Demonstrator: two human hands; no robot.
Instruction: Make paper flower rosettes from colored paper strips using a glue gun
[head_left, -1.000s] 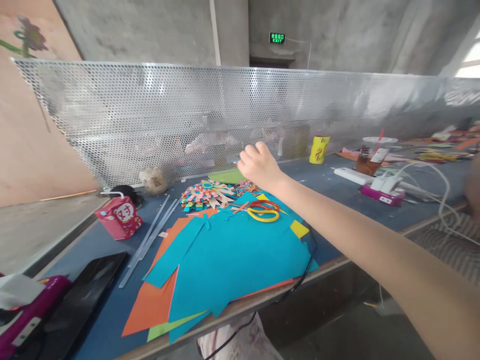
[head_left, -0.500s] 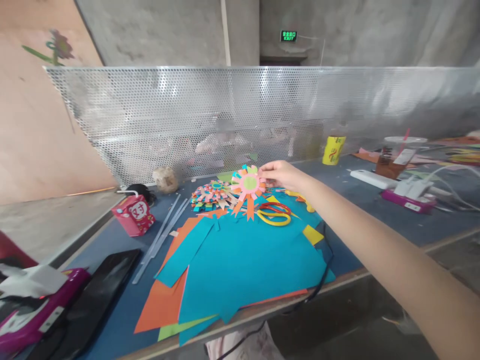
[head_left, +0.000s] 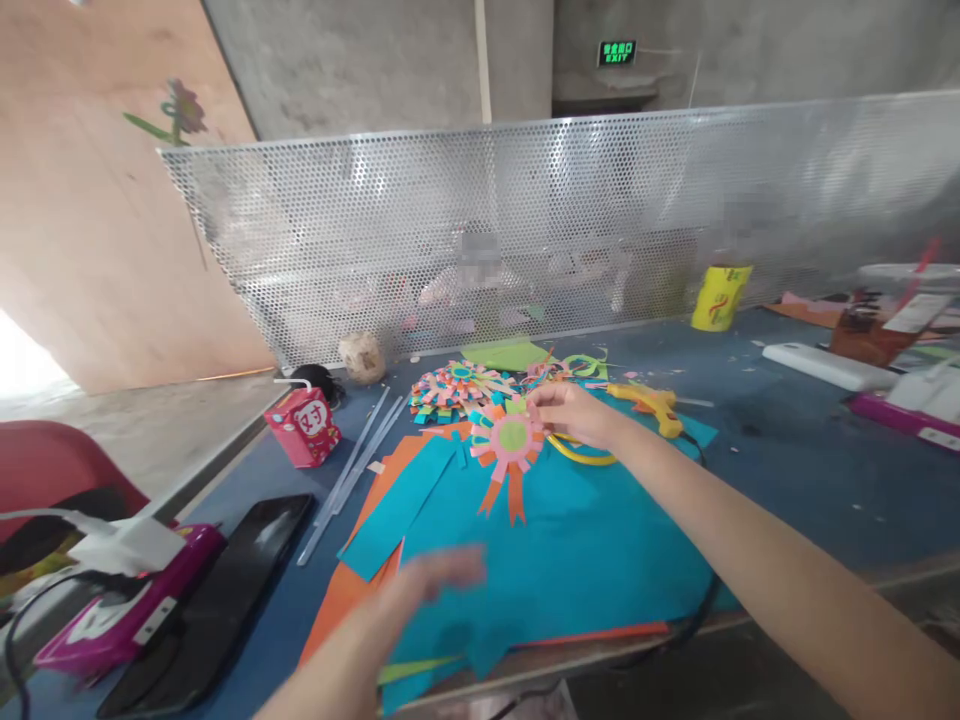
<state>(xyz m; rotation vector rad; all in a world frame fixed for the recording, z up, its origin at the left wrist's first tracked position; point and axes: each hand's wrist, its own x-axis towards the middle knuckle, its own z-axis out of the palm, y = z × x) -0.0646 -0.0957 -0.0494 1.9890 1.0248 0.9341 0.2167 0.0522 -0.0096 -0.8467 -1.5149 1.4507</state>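
A red chair (head_left: 64, 460) is standing at the far left edge of the frame. A purple power strip (head_left: 181, 570) is lying in the lower left, and a black phone (head_left: 225, 590) is lying just beside it. Above them, a red juice box (head_left: 304, 430) is standing with its white straw bending leftward, and some clear sticks (head_left: 360, 469) are lying to its right. The left hand (head_left: 409, 592) is hovering at the bottom, left of centre, over orange paper (head_left: 396, 465) and blue paper (head_left: 585, 560); it is blurring, so I cannot tell how wide its fingers are standing. Higher up, a pile of paper rosettes (head_left: 450, 395) is lying near the screen's foot. At the centre, the right hand (head_left: 577, 412) is pinching a paper rosette (head_left: 514, 435) by its right edge; the rosette is showing a green middle, pink petals and two orange tails hanging down, and it is facing the viewer. Under the right hand, a yellow scissor handle (head_left: 583, 457) is peeking out, and a yellow glue gun (head_left: 654, 400) is lying just beyond. A yellow can (head_left: 720, 298) is standing right of centre by the perforated metal screen (head_left: 315, 220), and a cup of brown drink (head_left: 870, 330) is standing at the far right.
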